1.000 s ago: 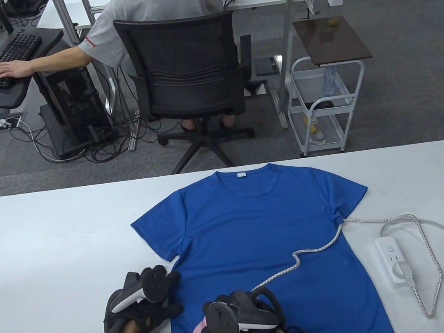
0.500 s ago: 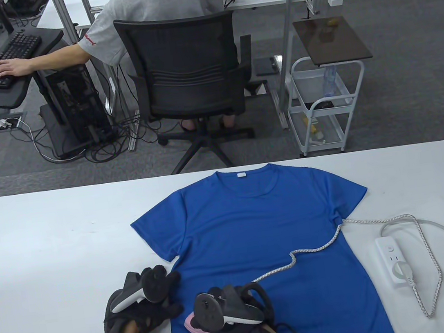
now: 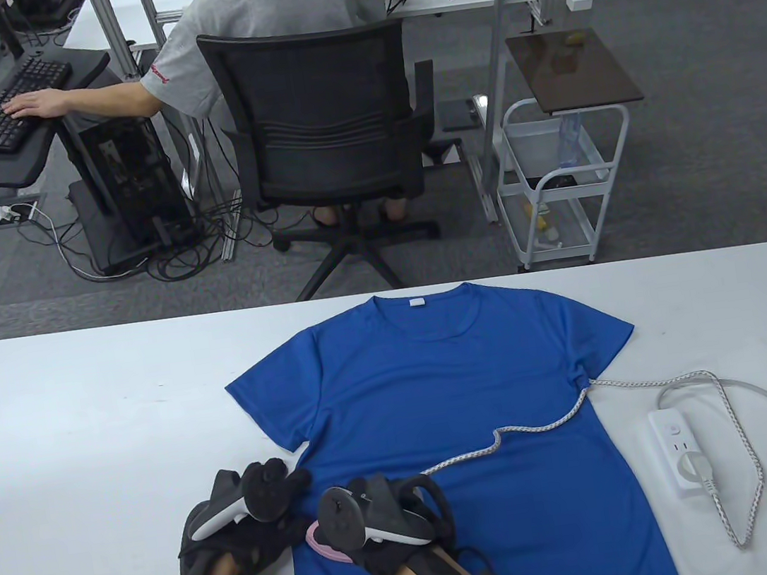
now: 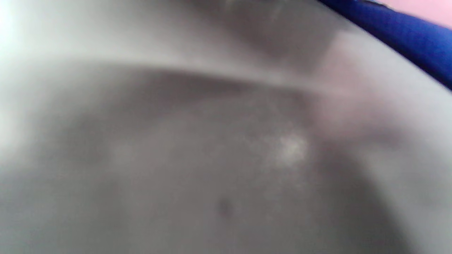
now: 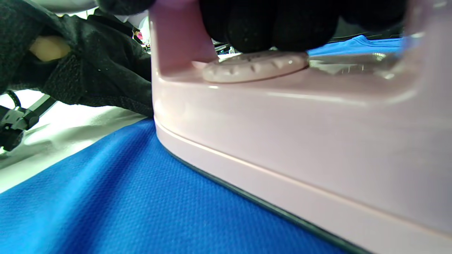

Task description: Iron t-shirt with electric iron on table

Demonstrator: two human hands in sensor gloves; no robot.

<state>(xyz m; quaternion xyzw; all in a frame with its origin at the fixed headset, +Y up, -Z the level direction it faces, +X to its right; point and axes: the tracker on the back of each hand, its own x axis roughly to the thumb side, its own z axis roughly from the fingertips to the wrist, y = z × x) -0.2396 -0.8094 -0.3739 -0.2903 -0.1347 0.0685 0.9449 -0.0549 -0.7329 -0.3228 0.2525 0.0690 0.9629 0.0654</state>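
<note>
T-shirt (image 3: 447, 435) lies flat on the white counter (image 3: 87, 414), collar far from me, hem at my edge. Pink iron (image 3: 322, 544) sits soleplate-down on the lower-left bit of it, nose right by the side seam; in the right wrist view the plate looks flush w/ the fabric, no gap.

My right hand (image 3: 380, 516) has its grip wrapped round the iron's handle, fingers (image 5: 268, 28) curled over just above the dial. Left hand (image 3: 258, 512) rests on the counter just beside the shirt's left edge, touching or nearly touching the cloth; can't tell if its grip is pinching the seam or only lying flat, and the left wrist view is pure blur.

Step in hand, I reckon: pressing the lower-left panel near the seam. To do it well:
- keep the plate flat, don't tip onto the nose, or it'll plough a crease.
- turn before the nose runs off the seam onto bare counter.
- left hand should hold the edge taut, but away from the hot plate. They're v. close now.
- watch the braided cord (image 3: 539, 428): it trails across the shirt's right side to the power strip (image 3: 679, 451), so slack could drag over done areas. Lift it clear on passes to the right.

Most of the shirt looks smooth already; upper chest and sleeves prob. to come.
</note>
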